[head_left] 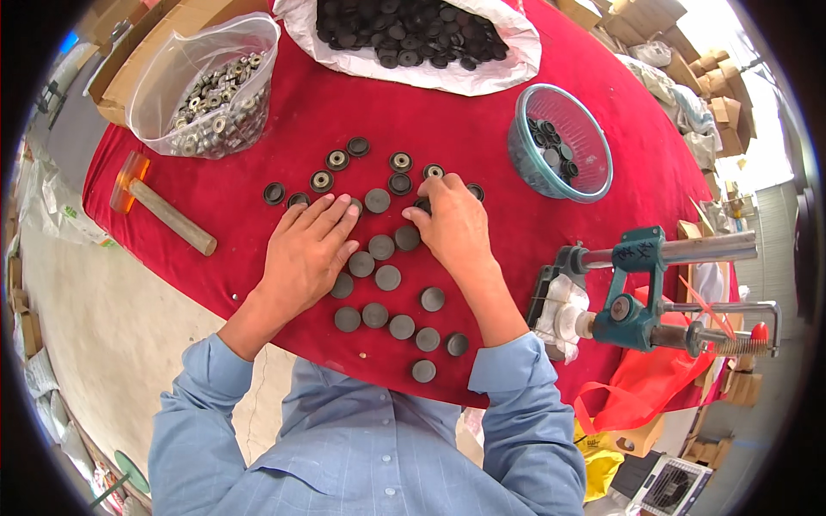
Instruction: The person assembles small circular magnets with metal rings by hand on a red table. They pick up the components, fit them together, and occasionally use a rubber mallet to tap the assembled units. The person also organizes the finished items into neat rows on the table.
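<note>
My left hand [305, 249] lies flat with its fingers stretched out, its fingertips among round black caps on the red cloth [284, 103]. One cap [355, 207] shows just past those fingertips. Between the thumb and fingers of my right hand [453, 222] is a black cap [422, 205], partly hidden. Just beyond that hand sits a cap with a metal ring in its middle [434, 171]; several hollow-side-up caps [400, 184] are spread along the far side. Closer to me, several caps [387, 277] lie with their flat grey-black faces up.
A hammer [172, 215] and a clear bag of metal parts [215, 107] are at the left. Behind lies a white sack of black caps [413, 34]. A teal basket [564, 142] holds more caps. At the right stands a green hand press [637, 301] beside a red bag [645, 387].
</note>
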Demonstrator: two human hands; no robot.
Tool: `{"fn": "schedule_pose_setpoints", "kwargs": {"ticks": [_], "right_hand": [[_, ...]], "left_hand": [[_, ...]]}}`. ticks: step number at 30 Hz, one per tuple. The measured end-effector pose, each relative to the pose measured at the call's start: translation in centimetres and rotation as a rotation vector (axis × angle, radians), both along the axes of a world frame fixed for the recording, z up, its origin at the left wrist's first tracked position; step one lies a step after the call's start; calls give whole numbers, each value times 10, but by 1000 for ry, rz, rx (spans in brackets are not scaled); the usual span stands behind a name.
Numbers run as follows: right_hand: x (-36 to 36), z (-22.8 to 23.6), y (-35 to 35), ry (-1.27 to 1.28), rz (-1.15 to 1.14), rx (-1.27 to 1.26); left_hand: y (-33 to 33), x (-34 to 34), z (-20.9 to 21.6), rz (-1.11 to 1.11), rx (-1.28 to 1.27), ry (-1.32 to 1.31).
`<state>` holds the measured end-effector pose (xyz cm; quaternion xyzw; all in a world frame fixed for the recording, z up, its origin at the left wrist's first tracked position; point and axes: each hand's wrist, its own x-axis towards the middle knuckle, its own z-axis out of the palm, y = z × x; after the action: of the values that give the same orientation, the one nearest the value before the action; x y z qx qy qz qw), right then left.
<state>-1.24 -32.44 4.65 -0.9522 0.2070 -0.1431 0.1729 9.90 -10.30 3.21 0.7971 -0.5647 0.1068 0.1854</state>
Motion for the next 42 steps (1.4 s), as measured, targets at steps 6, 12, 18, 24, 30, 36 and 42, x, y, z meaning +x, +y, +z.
{"fn": "schedule_pose_setpoints", "kwargs": {"ticks": [6, 12, 18, 24, 30, 36, 42], "right_hand": [[19, 15, -15, -175, 54, 199], [51, 9, -23, -397, 98, 22], [51, -18, -21, -319, 167, -63], [42, -22, -10, -297, 225, -242], [33, -25, 0, -170, 238, -545], [34, -16, -7, -198, 248, -439], [28, -3, 13, -180, 15, -174]], "left_hand": [[7, -5, -2, 5, 80, -43], [5, -3, 0, 7, 59, -14], [5, -1, 0, 10, 42, 14], [7, -1, 0, 12, 23, 50], [-5, 19, 5, -25, -136, 150], [-61, 81, 8, 89, -214, 189], [-80, 105, -6, 74, -136, 239]]}}
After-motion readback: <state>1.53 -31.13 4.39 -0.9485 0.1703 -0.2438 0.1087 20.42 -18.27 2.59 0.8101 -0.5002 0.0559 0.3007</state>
